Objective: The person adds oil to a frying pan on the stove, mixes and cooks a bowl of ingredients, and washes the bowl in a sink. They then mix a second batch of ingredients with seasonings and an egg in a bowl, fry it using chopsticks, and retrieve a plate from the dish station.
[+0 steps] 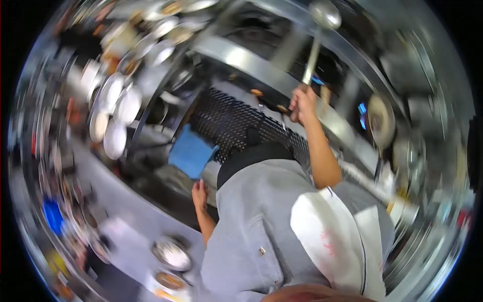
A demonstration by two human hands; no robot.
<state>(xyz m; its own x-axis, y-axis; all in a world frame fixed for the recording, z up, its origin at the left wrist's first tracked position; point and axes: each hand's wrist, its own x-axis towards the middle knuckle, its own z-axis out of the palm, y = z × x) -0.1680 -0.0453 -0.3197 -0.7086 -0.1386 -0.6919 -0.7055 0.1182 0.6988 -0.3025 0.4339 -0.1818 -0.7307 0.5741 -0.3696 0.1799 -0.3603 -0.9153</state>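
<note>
Ladle (312, 59) in the right hand (303, 104), whose fingers are closed around the darker end of its long handle; it reaches out over the metal stove (239, 57), the round bowl at the far end. The left hand (200, 195) is low at the person's side, fingers partly curled, just beside a blue cloth (191, 152); I cannot tell whether it grips or touches that cloth. Between the 2 hands, beyond the grey jacket (246, 201), a black perforated mat (229, 118) covers part of the floor. To the right of the ladle is a round pan (381, 121), its handle pointing back toward the person. At the left, white plates (128, 105) are grouped closely together. Nearer, a bowl (172, 254) stands on the pale worktop (121, 239). Motion blur hides finer details around the edges.
</note>
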